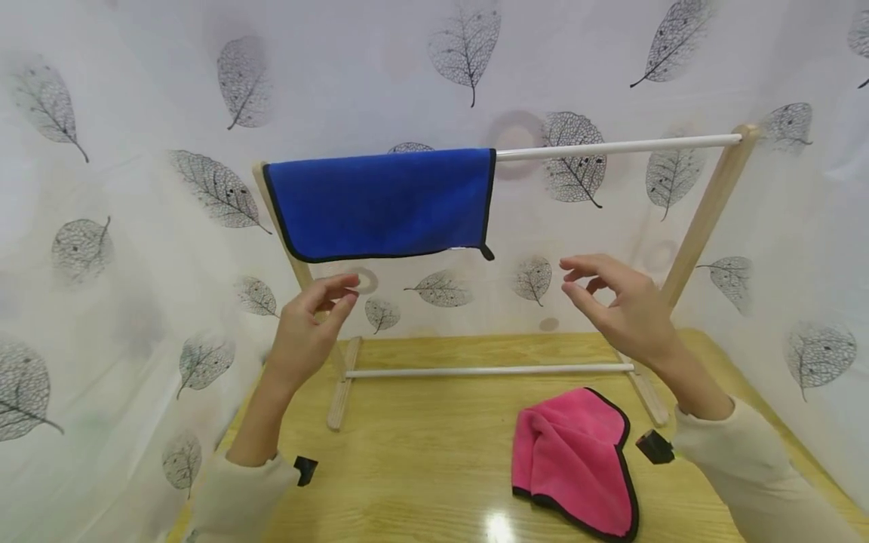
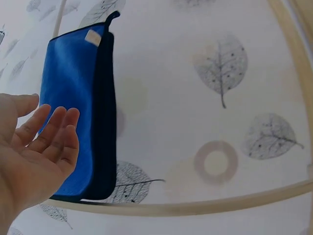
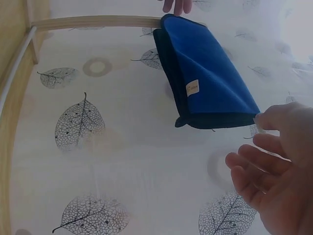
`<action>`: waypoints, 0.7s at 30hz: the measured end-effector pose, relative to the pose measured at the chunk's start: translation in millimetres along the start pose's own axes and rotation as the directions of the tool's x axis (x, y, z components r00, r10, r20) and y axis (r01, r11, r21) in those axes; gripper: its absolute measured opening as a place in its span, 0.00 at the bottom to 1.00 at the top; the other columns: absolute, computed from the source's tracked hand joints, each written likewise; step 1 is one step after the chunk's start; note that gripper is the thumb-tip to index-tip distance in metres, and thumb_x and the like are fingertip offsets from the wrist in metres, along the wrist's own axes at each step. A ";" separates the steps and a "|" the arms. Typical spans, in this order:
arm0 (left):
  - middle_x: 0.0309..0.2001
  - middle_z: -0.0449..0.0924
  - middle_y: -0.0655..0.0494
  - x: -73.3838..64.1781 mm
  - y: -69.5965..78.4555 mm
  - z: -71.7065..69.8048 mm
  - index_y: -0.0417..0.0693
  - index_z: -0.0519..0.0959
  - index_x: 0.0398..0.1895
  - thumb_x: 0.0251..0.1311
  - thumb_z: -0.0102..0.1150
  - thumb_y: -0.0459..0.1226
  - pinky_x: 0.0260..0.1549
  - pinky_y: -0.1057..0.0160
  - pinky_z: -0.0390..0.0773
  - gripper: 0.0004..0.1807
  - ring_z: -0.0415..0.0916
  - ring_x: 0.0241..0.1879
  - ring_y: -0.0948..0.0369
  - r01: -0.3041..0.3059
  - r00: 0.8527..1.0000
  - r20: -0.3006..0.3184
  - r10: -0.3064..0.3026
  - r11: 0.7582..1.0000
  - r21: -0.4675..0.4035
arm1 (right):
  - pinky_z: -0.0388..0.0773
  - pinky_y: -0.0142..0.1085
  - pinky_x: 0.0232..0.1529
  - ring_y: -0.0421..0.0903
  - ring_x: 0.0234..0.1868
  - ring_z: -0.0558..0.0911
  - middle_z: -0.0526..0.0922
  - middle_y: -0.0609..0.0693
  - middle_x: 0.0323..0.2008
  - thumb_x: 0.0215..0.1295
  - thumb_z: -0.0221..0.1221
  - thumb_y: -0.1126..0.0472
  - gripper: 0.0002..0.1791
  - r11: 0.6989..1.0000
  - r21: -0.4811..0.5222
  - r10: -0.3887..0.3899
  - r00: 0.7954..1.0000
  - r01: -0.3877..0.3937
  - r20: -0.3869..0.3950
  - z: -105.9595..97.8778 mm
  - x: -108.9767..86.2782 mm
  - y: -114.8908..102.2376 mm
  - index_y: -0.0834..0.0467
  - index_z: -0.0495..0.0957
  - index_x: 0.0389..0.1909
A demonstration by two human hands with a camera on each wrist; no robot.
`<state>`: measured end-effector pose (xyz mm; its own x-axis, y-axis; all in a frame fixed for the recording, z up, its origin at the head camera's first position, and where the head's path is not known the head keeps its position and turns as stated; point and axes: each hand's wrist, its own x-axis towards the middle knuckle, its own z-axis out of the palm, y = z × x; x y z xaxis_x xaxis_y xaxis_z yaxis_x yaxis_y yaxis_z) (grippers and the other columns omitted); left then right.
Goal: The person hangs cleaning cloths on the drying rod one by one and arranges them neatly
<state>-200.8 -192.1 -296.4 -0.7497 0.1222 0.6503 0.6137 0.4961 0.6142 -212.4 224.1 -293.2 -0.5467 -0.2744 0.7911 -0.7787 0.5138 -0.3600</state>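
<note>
Blue cloth (image 1: 387,207) hangs folded over top rail (image 1: 611,148), at the rail's left end by the left post (image 1: 301,273); long axis along the rail. It's above and right of left hand (image 1: 305,324), above and left of right hand (image 1: 624,305); left looks nearer. Both hands empty, fingers loosely bent, thumbs apart. Soft plush fabric, black binding, corner loop; smooth white rail, pale wood post. Pink cloth (image 1: 570,460), rumpled, lies toward tabletop's (image 1: 421,452) right edge.
</note>
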 end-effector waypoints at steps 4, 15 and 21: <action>0.54 0.85 0.47 -10.9 -6.1 13.3 0.38 0.82 0.59 0.72 0.60 0.29 0.43 0.76 0.76 0.15 0.81 0.48 0.60 -0.014 0.999 0.030 0.014 1.000 -0.015 | 0.76 0.21 0.43 0.36 0.44 0.82 0.87 0.53 0.46 0.58 0.68 0.79 0.23 1.000 0.024 -0.001 1.000 0.000 0.023 3.4 -13.4 2.6 0.66 0.83 0.55; 0.55 0.84 0.48 -32.8 -16.7 43.9 0.38 0.81 0.59 0.73 0.60 0.32 0.44 0.66 0.81 0.15 0.82 0.49 0.55 0.051 0.992 0.123 -0.041 0.996 -0.075 | 0.77 0.23 0.40 0.38 0.41 0.83 0.87 0.49 0.43 0.56 0.69 0.79 0.23 0.999 0.011 0.032 0.996 -0.033 0.080 14.2 -51.9 12.3 0.63 0.84 0.54; 0.54 0.85 0.49 -42.1 -22.8 65.2 0.38 0.82 0.58 0.72 0.61 0.31 0.45 0.62 0.82 0.14 0.83 0.48 0.55 0.076 0.986 0.154 -0.063 0.994 -0.081 | 0.79 0.26 0.37 0.38 0.39 0.82 0.87 0.47 0.41 0.58 0.69 0.77 0.22 0.998 -0.006 0.068 0.989 -0.067 0.130 22.9 -73.0 18.7 0.61 0.84 0.54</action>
<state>-199.3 -152.6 -367.0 -0.8158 0.2214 0.5342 0.5731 0.4329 0.6958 -194.1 235.2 -369.0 -0.6335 -0.3422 0.6940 -0.7383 0.5358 -0.4097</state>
